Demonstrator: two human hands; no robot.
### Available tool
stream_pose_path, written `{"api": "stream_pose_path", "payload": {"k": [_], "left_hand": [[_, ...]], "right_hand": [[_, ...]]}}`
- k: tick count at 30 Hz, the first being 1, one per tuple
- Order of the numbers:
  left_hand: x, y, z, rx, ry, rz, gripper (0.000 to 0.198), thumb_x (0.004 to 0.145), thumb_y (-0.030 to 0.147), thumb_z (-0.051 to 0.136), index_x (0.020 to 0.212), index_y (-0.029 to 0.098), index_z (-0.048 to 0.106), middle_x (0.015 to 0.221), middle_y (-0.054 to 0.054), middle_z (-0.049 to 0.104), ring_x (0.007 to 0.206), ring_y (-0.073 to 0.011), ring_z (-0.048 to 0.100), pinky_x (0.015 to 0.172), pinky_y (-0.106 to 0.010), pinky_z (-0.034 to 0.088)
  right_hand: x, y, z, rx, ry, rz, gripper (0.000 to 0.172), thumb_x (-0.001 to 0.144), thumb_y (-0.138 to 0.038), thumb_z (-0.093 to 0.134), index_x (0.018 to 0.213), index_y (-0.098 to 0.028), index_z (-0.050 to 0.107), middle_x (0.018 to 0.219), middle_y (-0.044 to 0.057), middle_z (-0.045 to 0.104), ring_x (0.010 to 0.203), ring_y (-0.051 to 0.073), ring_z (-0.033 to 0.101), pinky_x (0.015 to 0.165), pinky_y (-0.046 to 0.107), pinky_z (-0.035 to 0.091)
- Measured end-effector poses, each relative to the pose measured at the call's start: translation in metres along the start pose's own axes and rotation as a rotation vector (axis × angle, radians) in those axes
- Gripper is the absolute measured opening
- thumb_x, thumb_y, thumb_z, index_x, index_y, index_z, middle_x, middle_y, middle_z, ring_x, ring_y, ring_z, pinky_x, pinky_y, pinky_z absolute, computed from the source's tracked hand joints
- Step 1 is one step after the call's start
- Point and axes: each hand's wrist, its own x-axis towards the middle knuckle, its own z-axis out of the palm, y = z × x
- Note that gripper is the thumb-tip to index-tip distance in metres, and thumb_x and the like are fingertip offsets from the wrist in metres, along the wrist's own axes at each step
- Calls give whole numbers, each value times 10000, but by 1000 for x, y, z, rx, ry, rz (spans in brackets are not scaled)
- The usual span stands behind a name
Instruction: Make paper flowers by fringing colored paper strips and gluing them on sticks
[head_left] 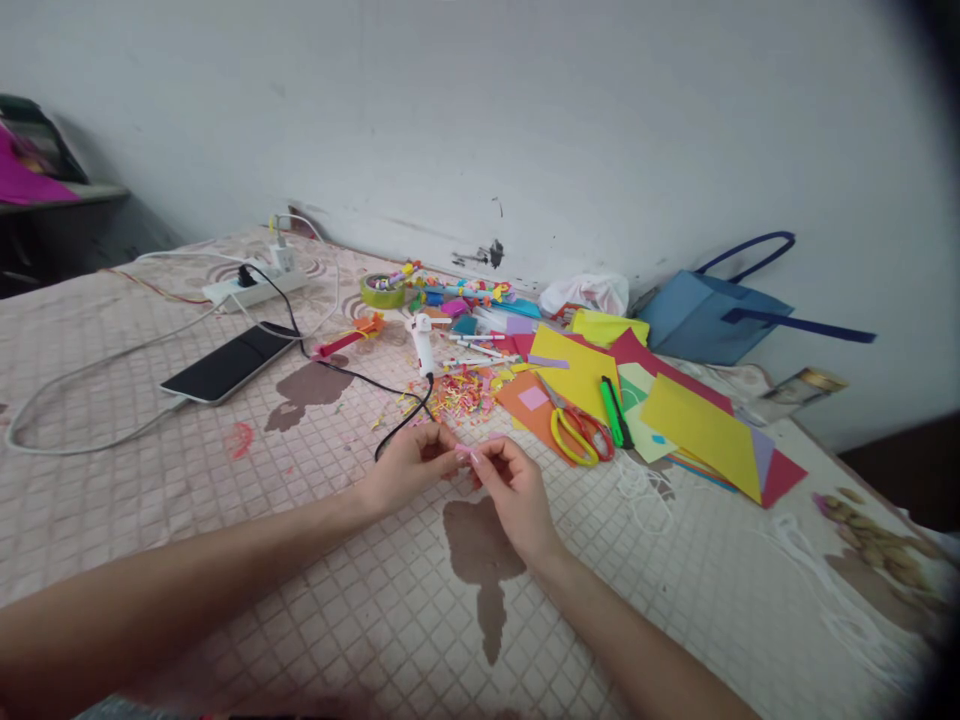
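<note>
My left hand point(421, 462) and my right hand point(511, 482) meet over the table, fingertips pinched together. Between them is a small pink piece of paper point(466, 451), mostly covered by the fingers, so its shape is unclear. Just beyond the hands lies a heap of tiny coloured paper bits point(463, 396). Behind that heap stands a white glue gun point(423, 345), its black cord running close past my left hand. To the right of my right hand are yellow and red-handled scissors point(576, 436) and a green utility knife point(615, 412).
Coloured paper sheets point(705, 425) spread to the right, with white string point(645, 500) nearby. A blue bag point(712, 315) stands against the wall. Toward the left are a tablet-like device point(231, 362), a power strip point(255, 287) and looping cables. A green tape roll point(382, 292) sits at the back.
</note>
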Motion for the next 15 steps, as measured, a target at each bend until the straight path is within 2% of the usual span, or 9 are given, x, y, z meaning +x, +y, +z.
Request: {"api": "stream_pose_path", "payload": {"k": [15], "left_hand": [[1, -2, 0, 10, 4, 14, 248, 727, 345, 654, 717, 122, 544, 612, -4, 566, 567, -105, 526, 552, -238, 415]], "right_hand": [[-1, 2, 0, 15, -1, 18, 142, 831, -332, 572, 811, -191, 573, 704, -4, 568, 619, 136, 532, 581, 256, 439]]}}
